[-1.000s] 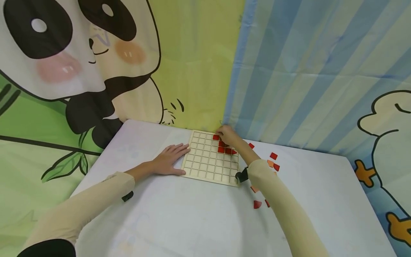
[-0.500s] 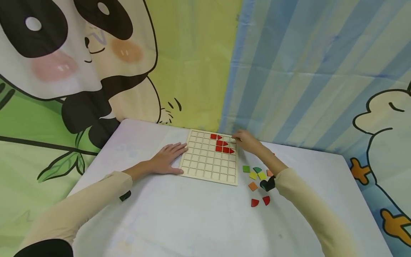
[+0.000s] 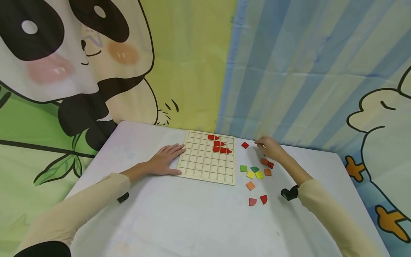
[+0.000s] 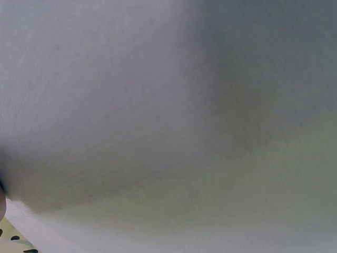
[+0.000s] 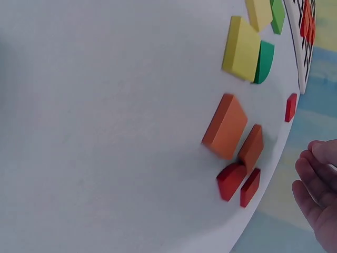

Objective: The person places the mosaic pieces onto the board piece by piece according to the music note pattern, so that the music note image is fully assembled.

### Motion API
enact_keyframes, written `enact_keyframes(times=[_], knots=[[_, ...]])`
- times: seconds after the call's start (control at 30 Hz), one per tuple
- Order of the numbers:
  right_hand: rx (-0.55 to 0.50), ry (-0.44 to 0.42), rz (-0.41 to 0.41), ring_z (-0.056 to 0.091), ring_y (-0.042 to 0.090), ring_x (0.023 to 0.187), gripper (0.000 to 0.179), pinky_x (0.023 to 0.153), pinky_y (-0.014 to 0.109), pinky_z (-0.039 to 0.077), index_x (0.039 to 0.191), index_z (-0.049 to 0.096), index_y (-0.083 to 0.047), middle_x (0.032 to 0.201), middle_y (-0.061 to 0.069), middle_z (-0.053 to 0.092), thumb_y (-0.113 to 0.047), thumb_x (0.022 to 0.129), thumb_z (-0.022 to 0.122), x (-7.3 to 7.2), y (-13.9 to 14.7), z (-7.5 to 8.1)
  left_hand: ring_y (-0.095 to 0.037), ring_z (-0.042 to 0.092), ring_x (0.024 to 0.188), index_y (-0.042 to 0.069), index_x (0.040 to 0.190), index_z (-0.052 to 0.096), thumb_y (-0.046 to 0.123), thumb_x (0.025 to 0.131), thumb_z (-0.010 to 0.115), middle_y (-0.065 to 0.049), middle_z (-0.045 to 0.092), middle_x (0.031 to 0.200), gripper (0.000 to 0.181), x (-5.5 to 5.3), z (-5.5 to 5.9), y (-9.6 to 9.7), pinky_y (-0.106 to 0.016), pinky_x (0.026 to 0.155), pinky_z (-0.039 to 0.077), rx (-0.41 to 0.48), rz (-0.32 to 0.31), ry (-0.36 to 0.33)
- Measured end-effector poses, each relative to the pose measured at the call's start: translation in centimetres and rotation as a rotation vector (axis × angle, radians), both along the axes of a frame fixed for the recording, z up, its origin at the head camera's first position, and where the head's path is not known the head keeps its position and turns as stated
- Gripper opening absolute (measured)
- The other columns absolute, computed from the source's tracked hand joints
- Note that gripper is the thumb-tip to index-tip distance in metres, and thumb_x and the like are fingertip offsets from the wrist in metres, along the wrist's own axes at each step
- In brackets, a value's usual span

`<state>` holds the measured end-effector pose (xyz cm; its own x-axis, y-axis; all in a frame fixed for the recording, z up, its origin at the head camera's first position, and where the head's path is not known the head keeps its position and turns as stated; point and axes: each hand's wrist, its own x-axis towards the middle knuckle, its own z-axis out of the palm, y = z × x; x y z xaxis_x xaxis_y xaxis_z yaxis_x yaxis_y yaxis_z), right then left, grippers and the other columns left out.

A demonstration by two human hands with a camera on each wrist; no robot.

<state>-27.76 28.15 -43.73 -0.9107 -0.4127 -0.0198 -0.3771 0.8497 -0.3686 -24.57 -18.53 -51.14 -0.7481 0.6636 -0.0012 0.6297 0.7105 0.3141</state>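
My left hand (image 3: pixel 162 161) lies with spread fingers along the left edge of a wooden grid board (image 3: pixel 205 164), fingertips and thumb at its rim. Red squares (image 3: pixel 217 143) and red triangles (image 3: pixel 229 151) sit in three rows at the board's upper right. To the right of the board, my right hand (image 3: pixel 270 148) hovers over the table's far side, fingers loosely bent, with no piece showing between them. A lone red square (image 3: pixel 245 145) lies between it and the board. Below the hand are orange squares (image 5: pixel 226 129) and red pieces (image 5: pixel 250 188).
Loose on the white table (image 3: pixel 179 221) lie yellow squares (image 3: pixel 259 175), a green square (image 3: pixel 243 168), a green quarter-round (image 3: pixel 254 169) and red quarter-rounds (image 3: pixel 252 202). A printed curtain (image 3: pixel 282 71) hangs along the back edge. The left wrist view is mostly blurred white surface.
My right hand has left the board and moved right over the table. A red triangle now shows beside the top-row red square, where the hand was. My left hand stays at the board's edge.
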Motion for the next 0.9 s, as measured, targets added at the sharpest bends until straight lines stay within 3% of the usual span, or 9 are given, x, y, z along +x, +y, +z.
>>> enact_keyframes(times=[0.33, 0.73, 0.9], knots=[[0.010, -0.008, -0.015, 0.062, 0.032, 0.093, 0.025, 0.083, 0.046, 0.055, 0.115, 0.067, 0.007, 0.106, 0.023, 0.065, -0.002, 0.094, 0.057, 0.2, 1.6, -0.8, -0.031, 0.011, 0.152, 0.018, 0.156, 0.019, 0.068, 0.082, 0.059, -0.003, 0.014, 0.165, 0.098, 0.1, 0.0, -0.1, -0.056, 0.120, 0.012, 0.012, -0.004, 0.004], [0.013, -0.015, -0.005, 0.063, 0.034, 0.096, 0.026, 0.084, 0.046, 0.055, 0.115, 0.067, 0.007, 0.106, 0.022, 0.065, -0.005, 0.092, 0.061, 0.4, 1.7, -0.5, -0.032, 0.012, 0.152, 0.018, 0.156, 0.020, 0.067, 0.082, 0.060, -0.004, 0.015, 0.165, 0.097, 0.1, 0.1, 0.0, -0.057, 0.119, 0.013, 0.011, -0.006, 0.006], [-0.013, -0.054, -0.062, 0.062, 0.033, 0.097, 0.031, 0.082, 0.043, 0.056, 0.117, 0.066, 0.005, 0.107, 0.020, 0.065, -0.014, 0.092, 0.065, 0.5, 1.4, -1.0, -0.032, 0.012, 0.152, 0.018, 0.156, 0.020, 0.065, 0.082, 0.061, -0.005, 0.015, 0.165, 0.097, 0.2, 0.4, 0.1, -0.057, 0.119, 0.013, 0.006, -0.003, -0.001]])
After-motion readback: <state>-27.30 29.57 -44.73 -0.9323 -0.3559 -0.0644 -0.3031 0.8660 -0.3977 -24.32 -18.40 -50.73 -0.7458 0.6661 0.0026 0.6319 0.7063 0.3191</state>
